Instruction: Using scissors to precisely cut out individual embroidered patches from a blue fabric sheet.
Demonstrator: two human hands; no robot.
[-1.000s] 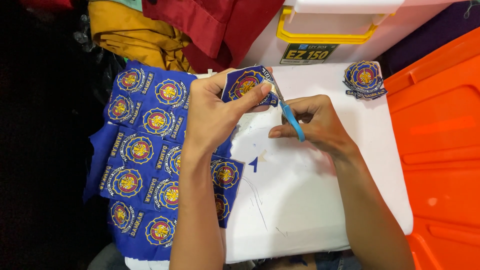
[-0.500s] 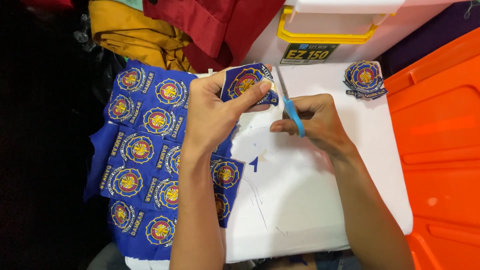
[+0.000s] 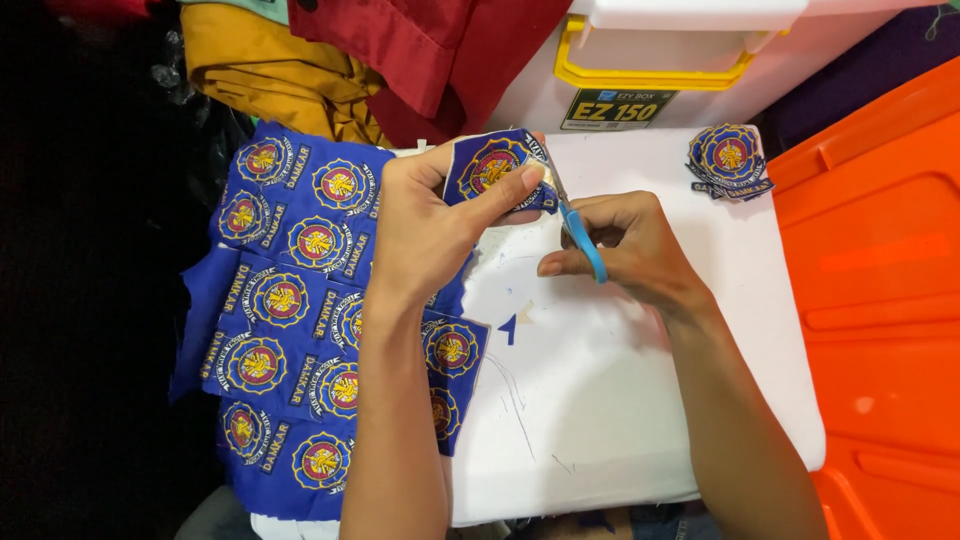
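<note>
Now the left hand (image 3: 430, 225) has tilted the pinched blue patch (image 3: 492, 168) slightly, mid-frame; the right hand (image 3: 620, 245), gripping blue-handled scissors (image 3: 578, 228), keeps trimming its edge.

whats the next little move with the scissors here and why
Probably one more short snip along the emblem's round edge. The left hand pinches the blue patch upright, blue cloth still borders the emblem, and the scissors in the right hand already meet its right edge. Trimmed patches lie stacked nearby.
</note>
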